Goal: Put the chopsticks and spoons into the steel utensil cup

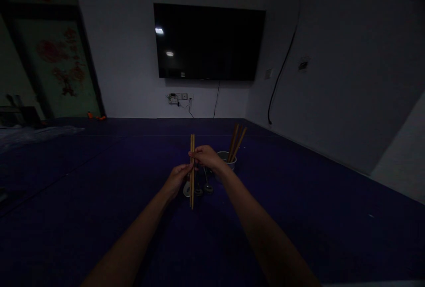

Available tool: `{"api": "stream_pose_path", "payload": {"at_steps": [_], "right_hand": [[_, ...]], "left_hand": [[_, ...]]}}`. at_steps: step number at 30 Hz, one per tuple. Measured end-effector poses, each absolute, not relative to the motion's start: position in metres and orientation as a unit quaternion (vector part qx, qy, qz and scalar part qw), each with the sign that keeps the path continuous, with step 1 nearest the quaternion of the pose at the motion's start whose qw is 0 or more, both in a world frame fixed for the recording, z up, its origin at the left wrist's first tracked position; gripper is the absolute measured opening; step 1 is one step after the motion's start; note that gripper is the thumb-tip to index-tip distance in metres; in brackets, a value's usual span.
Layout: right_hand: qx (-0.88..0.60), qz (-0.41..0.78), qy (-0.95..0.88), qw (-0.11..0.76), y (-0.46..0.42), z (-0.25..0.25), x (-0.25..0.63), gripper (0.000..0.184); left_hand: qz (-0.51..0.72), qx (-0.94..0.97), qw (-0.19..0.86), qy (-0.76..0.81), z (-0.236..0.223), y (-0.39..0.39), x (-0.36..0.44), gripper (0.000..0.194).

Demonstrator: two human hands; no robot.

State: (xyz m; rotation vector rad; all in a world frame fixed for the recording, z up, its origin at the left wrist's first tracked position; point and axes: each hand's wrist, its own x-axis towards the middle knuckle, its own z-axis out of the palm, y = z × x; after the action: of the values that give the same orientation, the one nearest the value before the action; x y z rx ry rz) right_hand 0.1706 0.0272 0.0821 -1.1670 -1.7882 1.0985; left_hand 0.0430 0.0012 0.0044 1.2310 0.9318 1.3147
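Observation:
A pair of light wooden chopsticks stands upright between my two hands, side by side. My left hand pinches them around the middle. Higher up, my right hand grips the same chopsticks with thumb and fingers. Behind and below the hands lie several metal spoons, partly hidden by my fingers and the sticks. Just right of my right hand is a round metal container with several more chopsticks, darker and lighter, leaning in it.
Dark blue matting covers the floor. A television hangs on the far wall above sockets with cables. Clear plastic sheeting and small orange objects lie at the left. A black cable runs down the right wall.

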Motion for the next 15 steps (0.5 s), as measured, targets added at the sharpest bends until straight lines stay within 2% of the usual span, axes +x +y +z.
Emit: {"api": "stream_pose_path", "payload": {"at_steps": [11, 15], "right_hand": [[-0.417, 0.377, -0.744, 0.360, 0.0290, 0.0808, 0.1717, 0.029], [-0.408, 0.328, -0.746, 0.412, 0.0298, 0.0888, 0.1762, 0.035]], "left_hand": [[0.566, 0.514, 0.516, 0.387, 0.0093, -0.0041, 0.0446, 0.048], [0.595, 0.496, 0.494, 0.395, 0.0093, -0.0027, 0.0436, 0.049]]}}
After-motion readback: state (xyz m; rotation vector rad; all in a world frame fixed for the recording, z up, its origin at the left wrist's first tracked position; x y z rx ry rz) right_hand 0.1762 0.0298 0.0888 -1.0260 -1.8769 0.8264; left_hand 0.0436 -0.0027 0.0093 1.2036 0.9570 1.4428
